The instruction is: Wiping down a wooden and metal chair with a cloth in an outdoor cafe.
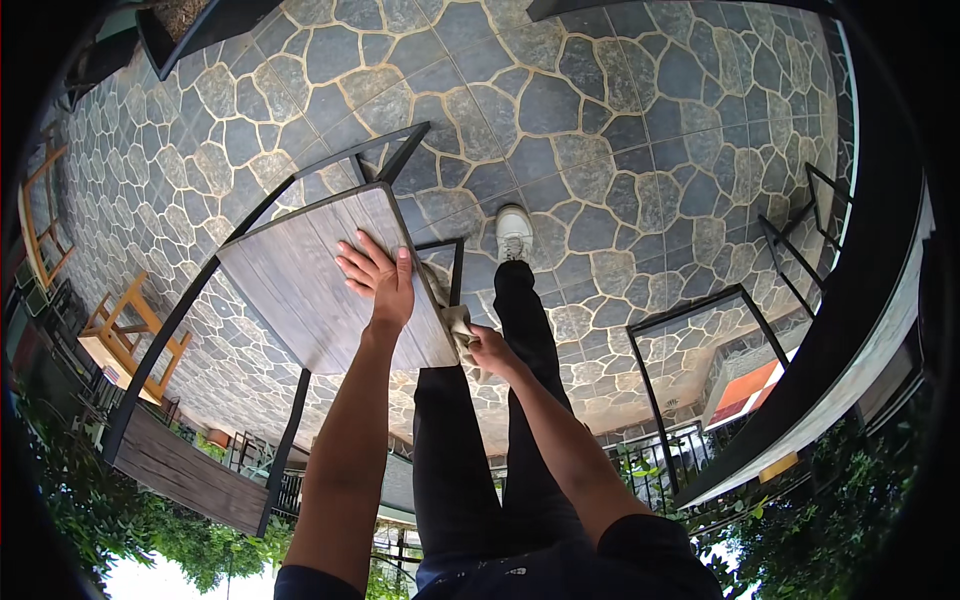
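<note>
Grey floor (570, 80): stone-patterned with pale joints, bearing the chair (290, 270).
Chair: at nine o'clock, just beside the person's legs (452, 450), probably so that both arms can reach it.
Backrest (190, 475): at the seat's (320, 230) seven o'clock, clear of both hands.
Seat: wood-look, its dark edge facing three o'clock, which leaves that side open to the right arm.
Left hand (385, 280): fingers spread, palm down towards the seat's three o'clock side, seemingly steadying it.
Right hand (491, 352): pinching the cloth at the seat's four o'clock.
Beige cloth (456, 328): bunched against the edge, likely for firmer contact.
</note>
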`<move>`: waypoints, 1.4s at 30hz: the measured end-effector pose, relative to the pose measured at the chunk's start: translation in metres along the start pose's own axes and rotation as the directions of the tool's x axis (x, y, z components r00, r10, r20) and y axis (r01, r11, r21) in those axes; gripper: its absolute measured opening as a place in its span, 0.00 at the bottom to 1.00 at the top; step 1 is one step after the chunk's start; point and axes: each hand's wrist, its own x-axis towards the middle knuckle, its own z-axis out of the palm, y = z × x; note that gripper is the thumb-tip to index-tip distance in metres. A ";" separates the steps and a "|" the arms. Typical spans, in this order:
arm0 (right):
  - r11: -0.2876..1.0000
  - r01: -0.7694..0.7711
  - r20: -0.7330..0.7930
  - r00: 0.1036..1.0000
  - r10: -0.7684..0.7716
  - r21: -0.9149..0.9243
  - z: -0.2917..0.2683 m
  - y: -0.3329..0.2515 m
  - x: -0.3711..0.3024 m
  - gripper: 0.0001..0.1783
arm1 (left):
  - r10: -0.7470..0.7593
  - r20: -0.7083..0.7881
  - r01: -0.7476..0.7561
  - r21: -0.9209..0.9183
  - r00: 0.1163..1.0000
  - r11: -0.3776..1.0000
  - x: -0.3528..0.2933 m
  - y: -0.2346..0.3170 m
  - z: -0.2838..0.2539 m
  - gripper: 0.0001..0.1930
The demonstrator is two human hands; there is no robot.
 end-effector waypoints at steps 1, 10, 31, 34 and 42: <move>0.991 0.016 -0.002 1.000 -0.016 -0.133 0.005 0.009 0.008 0.19 | -0.003 -0.001 0.003 0.004 1.000 1.000 0.000 -0.004 -0.002 0.40; 0.918 0.188 -0.094 0.982 -0.165 0.349 0.006 -0.031 0.049 0.13 | 0.034 -0.023 -0.034 -0.028 0.999 0.999 -0.003 0.000 -0.002 0.39; 0.844 0.094 -0.442 0.879 0.179 0.528 0.038 -0.003 -0.009 0.17 | 0.020 0.040 -0.016 -0.116 0.999 0.993 0.001 0.002 -0.001 0.46; 0.651 0.051 -0.303 0.911 0.281 0.757 0.028 -0.001 -0.023 0.17 | -0.001 0.124 0.012 -0.085 0.992 0.996 0.006 0.013 -0.007 0.50; 0.480 0.189 -0.200 0.979 -0.027 0.857 -0.001 -0.045 -0.131 0.20 | 0.297 0.585 0.064 -0.517 0.755 0.854 -0.023 -0.045 -0.106 0.39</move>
